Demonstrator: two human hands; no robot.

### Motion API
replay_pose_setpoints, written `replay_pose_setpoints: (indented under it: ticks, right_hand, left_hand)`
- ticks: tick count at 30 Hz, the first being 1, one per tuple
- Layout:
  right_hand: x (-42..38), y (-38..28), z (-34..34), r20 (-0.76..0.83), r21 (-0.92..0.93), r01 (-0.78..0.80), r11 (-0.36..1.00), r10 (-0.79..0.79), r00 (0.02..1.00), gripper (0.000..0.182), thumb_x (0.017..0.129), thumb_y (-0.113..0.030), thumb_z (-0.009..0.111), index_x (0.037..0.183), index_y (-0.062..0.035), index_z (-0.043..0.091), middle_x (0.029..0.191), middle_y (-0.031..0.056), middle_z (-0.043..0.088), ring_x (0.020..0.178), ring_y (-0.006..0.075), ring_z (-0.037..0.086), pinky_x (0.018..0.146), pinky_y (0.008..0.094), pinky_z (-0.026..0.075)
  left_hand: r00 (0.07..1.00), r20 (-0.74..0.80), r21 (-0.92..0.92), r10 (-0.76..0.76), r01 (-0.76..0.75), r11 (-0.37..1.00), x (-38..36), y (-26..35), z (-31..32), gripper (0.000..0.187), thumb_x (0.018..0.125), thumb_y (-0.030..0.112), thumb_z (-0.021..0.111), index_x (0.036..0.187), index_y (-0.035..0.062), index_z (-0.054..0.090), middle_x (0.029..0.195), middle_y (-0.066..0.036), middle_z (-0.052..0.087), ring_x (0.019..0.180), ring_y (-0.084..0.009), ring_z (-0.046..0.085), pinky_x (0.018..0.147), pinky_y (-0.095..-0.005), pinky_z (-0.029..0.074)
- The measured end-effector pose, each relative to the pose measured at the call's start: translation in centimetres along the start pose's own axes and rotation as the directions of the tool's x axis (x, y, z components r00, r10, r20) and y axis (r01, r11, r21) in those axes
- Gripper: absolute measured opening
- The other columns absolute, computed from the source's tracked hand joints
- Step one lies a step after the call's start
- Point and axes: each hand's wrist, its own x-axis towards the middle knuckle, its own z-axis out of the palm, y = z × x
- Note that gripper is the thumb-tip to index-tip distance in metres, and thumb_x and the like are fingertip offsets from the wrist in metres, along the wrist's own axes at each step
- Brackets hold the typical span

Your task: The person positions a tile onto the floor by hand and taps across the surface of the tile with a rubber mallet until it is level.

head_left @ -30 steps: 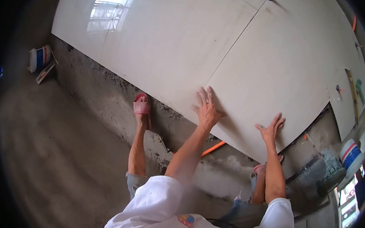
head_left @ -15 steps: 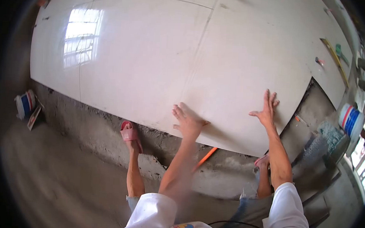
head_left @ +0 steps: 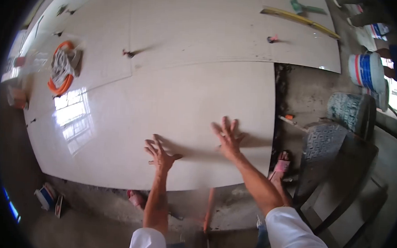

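A large glossy white floor tile (head_left: 204,97) lies below both hands, reflecting a window further left. My left hand (head_left: 161,157) is over its near part, fingers spread, palm down. Further right and a little farther out, my right hand (head_left: 228,139) is also spread flat over the same tile. Both hands look to be touching the surface and hold nothing. An orange bar or handle (head_left: 209,205), partly blurred, stands at the near edge between my arms.
On the far tiles are a yellow spirit level (head_left: 298,21), a green mallet (head_left: 307,7) and small tile clips (head_left: 128,54). A coiled orange hose (head_left: 61,83) lies left. Rough bare ground (head_left: 299,93), a notched trowel (head_left: 321,144) and buckets (head_left: 366,71) are right. Another person's legs show far right.
The view has turned, so the level, mallet and hose show more fully. Both hands have shifted over the tile; the right is now farther from its right edge. Fingers stay spread.
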Motion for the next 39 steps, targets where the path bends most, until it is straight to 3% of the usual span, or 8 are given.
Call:
replay_pose_setpoints:
  ticks: [9,20,28,29,30,33,37,39]
  right_hand:
    - [6.0,2.8,-5.9,-0.115,-0.086,-0.224,0.971,0.214,0.970,0.073,0.090,-0.068,0.041,0.152,-0.0312,0.028,0.160,0.0005,0.020,0.148,0.0281,0.011,0.101,0.0782,0.007]
    - [6.6,3.5,-4.6,-0.273,-0.156,-0.186,0.970,0.138,0.952,0.069,0.087,-0.072,0.039,0.146,-0.0359,0.040,0.158,-0.0019,0.027,0.147,0.0260,0.018,0.106,0.0713,0.000]
    - [5.9,4.5,-4.6,-0.265,-0.022,-0.099,0.995,0.090,0.960,0.070,0.085,-0.062,0.056,0.145,-0.0283,0.043,0.154,0.0056,0.032,0.145,0.0298,0.021,0.104,0.0662,0.017]
    - [5.1,5.1,-4.1,-0.243,-0.027,-0.070,0.997,0.061,0.968,0.072,0.084,-0.062,0.057,0.145,-0.0277,0.042,0.154,0.0054,0.032,0.144,0.0286,0.021,0.105,0.0637,0.018]
    - [4.1,5.6,-4.0,-0.218,-0.028,-0.039,0.999,0.032,0.975,0.074,0.083,-0.063,0.058,0.146,-0.0270,0.042,0.154,0.0053,0.032,0.144,0.0275,0.022,0.107,0.0612,0.019]
    - [1.6,7.7,-5.0,-0.154,0.003,0.007,1.000,-0.007,0.988,0.083,0.082,-0.065,0.057,0.148,-0.0187,0.037,0.155,0.0067,0.028,0.145,0.0254,0.021,0.109,0.0556,0.020]
    - [0.3,9.4,-7.2,-0.037,0.262,-0.211,0.942,0.228,0.973,0.089,0.086,-0.058,0.058,0.151,-0.0072,0.025,0.158,0.0136,0.019,0.147,0.0282,0.017,0.109,0.0566,0.019]
    - [2.4,9.5,-9.1,-0.124,0.177,-0.335,0.925,0.359,0.925,0.087,0.088,-0.051,0.061,0.152,-0.0076,0.023,0.159,0.0163,0.016,0.147,0.0296,0.015,0.108,0.0572,0.020]
  left_hand:
    - [0.999,-0.007,0.153,0.041,-0.040,0.987,2.6,-1.3,1.7,0.158,0.049,0.041,0.096,0.148,0.0010,-0.020,0.148,-0.041,-0.012,0.139,-0.0536,-0.007,0.115,-0.0604,0.003]
    - [0.996,0.061,0.166,-0.069,0.058,0.984,2.7,0.4,1.3,0.162,0.045,0.045,0.097,0.147,-0.0041,-0.020,0.153,-0.034,-0.012,0.139,-0.0552,-0.011,0.111,-0.0675,0.003]
    - [0.608,-0.011,0.249,0.794,-0.767,0.591,6.1,20.0,3.2,0.149,0.038,0.029,0.099,0.155,0.0273,0.006,0.158,-0.025,-0.007,0.139,-0.0589,0.005,0.076,-0.0837,0.035]
    - [0.622,0.048,0.281,0.781,-0.759,0.587,7.1,23.1,2.7,0.154,0.038,0.036,0.098,0.155,0.0147,0.000,0.152,-0.037,-0.005,0.138,-0.0603,-0.001,0.105,-0.0748,0.019]
    - [0.820,0.154,0.337,0.551,-0.568,0.751,4.2,27.6,0.9,0.155,0.038,0.028,0.099,0.155,0.0233,-0.003,0.154,-0.032,-0.013,0.137,-0.0622,-0.006,0.078,-0.0865,0.032]
    - [0.853,0.192,0.476,0.484,-0.513,0.715,3.8,28.4,2.6,0.165,0.030,0.038,0.099,0.153,0.0097,-0.006,0.155,-0.032,-0.005,0.137,-0.0602,-0.014,0.077,-0.0875,0.030]
    - [0.462,0.090,0.365,0.882,-0.839,0.403,6.7,25.0,3.1,0.163,0.030,0.042,0.098,0.154,0.0152,-0.004,0.156,-0.029,-0.007,0.138,-0.0593,-0.011,0.080,-0.0878,0.029]
    - [0.689,0.151,0.358,0.708,-0.706,0.611,5.5,26.1,2.9,0.163,0.030,0.043,0.098,0.155,0.0157,-0.003,0.156,-0.028,-0.010,0.139,-0.0593,-0.010,0.094,-0.0840,0.018]
